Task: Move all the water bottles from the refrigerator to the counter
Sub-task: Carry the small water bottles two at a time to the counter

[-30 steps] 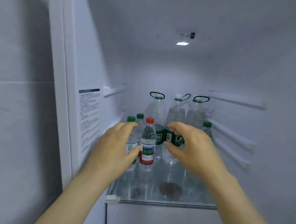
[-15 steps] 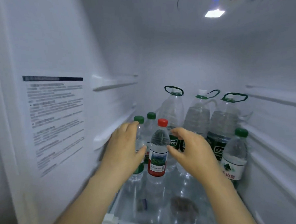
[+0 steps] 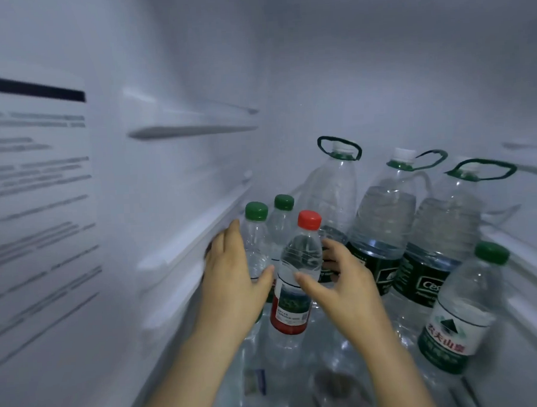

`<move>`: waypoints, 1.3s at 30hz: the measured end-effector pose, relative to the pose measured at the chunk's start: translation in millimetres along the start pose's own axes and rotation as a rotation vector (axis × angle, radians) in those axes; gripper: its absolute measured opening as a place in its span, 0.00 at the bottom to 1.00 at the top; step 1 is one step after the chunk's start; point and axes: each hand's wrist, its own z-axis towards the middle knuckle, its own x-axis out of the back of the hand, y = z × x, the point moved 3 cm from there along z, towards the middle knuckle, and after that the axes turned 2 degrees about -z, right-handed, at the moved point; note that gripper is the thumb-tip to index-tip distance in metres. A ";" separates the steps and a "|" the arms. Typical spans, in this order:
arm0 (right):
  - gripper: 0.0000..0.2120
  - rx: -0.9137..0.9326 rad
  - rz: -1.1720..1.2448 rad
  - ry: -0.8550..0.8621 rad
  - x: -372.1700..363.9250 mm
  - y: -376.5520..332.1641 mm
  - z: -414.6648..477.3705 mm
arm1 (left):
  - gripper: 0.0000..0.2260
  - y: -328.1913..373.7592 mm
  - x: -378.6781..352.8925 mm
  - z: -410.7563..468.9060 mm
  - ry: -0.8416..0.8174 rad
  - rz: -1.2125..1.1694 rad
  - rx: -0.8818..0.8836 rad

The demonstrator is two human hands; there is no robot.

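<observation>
Both forearms enter from bottom centre of frame. Left hand (image 3: 231,286) and right hand (image 3: 343,288) spread, flanking red-capped bottle (image 3: 296,279) mid-frame; thumbs at its sides, firm contact cannot tell. Bottle upright on glass shelf (image 3: 301,388). Lower right: green-capped bottle (image 3: 462,311), white-green label, apart from hands. Behind left hand: two small green-capped bottles (image 3: 264,231). Farthest back, right of centre: three large handled jugs (image 3: 383,216) in row. Blurred printed label (image 3: 33,190) on left wall.
</observation>
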 end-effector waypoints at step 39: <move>0.27 -0.159 0.462 0.085 -10.4 15.6 -53.1 | 0.38 -18.9 8.3 -50.1 -0.063 -0.445 0.095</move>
